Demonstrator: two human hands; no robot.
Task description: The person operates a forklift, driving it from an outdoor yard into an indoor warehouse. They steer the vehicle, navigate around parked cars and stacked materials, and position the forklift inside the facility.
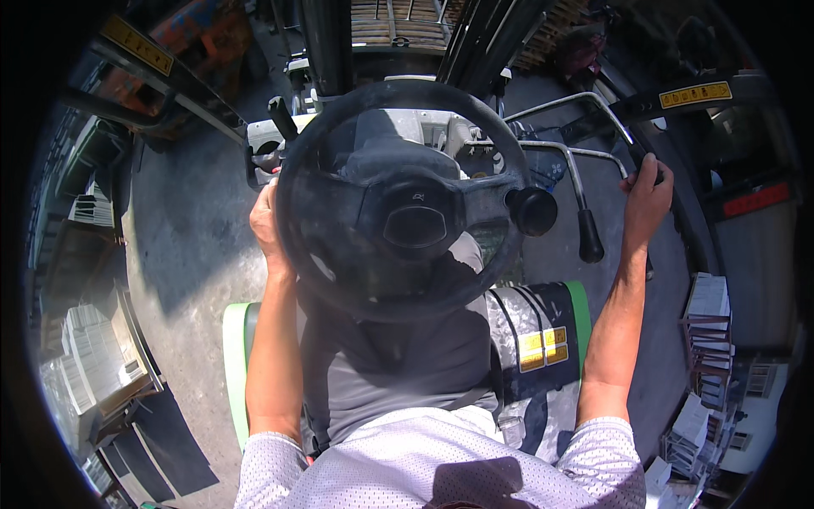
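A black steering wheel (pixel 415 307) with a round knob (pixel 532 211) on its right side stands in front of my lap. My left hand (pixel 264 225) is beside the wheel's left rim, its fingers curled and partly hidden; a small red part shows near the fingertips. What it grips cannot be made out. Out to the right, my right hand (pixel 649 197) is closed around the end of a bent metal control lever (pixel 604 109). Left of that hand, another lever ends in a black grip (pixel 591 237), untouched.
Upright mast rails (pixel 475 51) of the forklift rise ahead, with slatted wood (pixel 398 24) beyond. Dark cab posts (pixel 174 72) flank both sides. Stacked pale panels (pixel 89 352) stand on the left, and more stacks (pixel 708 310) on the right. Concrete floor (pixel 182 229) surrounds the machine.
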